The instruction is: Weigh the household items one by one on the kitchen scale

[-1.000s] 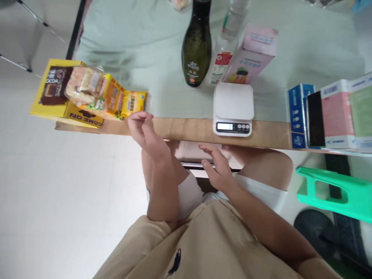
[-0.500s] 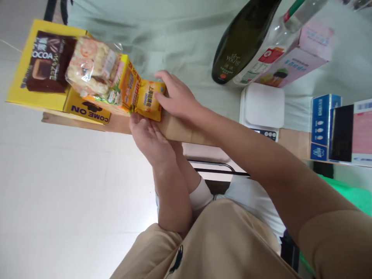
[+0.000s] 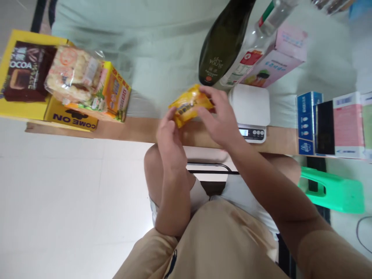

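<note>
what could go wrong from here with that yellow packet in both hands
The yellow packet might slip from the left hand and right hand and, so near the table's front edge, drop to the floor.
The right hand is close to the dark green bottle, so a careless move could knock it over.
It could also bump the white scale beside it.

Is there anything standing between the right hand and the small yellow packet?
No, nothing visible: the right hand holds the yellow packet at its right end, and the left hand holds the opposite end.
</note>
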Tool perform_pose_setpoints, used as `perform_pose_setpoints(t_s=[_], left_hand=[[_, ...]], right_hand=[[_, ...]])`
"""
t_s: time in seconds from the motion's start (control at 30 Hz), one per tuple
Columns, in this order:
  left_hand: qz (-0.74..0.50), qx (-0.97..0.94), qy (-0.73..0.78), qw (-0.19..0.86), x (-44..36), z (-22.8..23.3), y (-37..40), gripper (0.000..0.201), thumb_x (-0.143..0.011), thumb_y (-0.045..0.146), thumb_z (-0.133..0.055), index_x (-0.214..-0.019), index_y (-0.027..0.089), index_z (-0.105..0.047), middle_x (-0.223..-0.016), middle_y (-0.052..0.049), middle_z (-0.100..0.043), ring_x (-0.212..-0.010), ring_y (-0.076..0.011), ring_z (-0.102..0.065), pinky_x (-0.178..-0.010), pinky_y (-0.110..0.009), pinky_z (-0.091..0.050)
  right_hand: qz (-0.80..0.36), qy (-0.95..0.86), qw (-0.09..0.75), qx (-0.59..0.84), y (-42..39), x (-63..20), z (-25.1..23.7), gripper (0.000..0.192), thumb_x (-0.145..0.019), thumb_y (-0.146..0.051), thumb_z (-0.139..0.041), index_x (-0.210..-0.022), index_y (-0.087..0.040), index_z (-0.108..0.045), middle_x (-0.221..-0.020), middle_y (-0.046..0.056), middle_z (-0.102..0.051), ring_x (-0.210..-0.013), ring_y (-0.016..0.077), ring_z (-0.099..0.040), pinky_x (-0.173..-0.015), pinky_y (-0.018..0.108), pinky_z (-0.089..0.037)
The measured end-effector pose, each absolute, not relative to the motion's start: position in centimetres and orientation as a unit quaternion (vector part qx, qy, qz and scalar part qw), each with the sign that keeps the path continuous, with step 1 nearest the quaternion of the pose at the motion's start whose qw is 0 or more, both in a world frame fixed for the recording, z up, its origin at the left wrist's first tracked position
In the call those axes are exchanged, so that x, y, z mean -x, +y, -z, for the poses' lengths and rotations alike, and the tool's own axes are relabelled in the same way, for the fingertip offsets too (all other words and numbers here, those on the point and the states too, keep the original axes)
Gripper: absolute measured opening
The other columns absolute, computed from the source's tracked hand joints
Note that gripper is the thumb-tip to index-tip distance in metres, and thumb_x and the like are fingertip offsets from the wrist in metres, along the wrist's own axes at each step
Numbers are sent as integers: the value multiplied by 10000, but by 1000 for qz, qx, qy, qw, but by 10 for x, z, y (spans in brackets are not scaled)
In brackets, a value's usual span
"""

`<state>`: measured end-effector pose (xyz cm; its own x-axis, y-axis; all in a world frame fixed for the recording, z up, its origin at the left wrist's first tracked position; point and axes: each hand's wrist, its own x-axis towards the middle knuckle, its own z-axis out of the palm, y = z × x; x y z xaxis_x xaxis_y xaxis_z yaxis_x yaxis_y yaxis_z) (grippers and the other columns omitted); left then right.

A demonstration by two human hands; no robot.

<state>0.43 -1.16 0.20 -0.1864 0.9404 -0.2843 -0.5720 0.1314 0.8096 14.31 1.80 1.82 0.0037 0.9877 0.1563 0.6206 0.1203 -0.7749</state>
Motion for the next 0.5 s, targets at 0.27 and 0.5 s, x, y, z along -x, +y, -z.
perform_pose_setpoints(t_s=[0.27, 0.5], left_hand=[[-498, -357, 319, 723, -102, 9, -19, 421, -870, 535, -681, -1210, 287, -690, -1463, -33, -644, -1551, -296, -457, -1319, -435, -358], [-473, -483, 315, 666, -144, -6, -5, 383, -951, 562, -627, -1265, 344, -651, -1463, 14, -631, -1528, -266, -489, -1259, -408, -437]], right_hand=[[-196, -506, 458, 704, -64, -268, -4, 510, -973, -593, -535, -1394, -311, -597, -1360, 87, -624, -1223, 265, -639, -1102, 511, -550], [-202, -499, 435, 722, -52, -304, -9, 498, -985, -504, -534, -1415, -263, -603, -1325, 101, -640, -1258, 270, -624, -1163, 537, -501]])
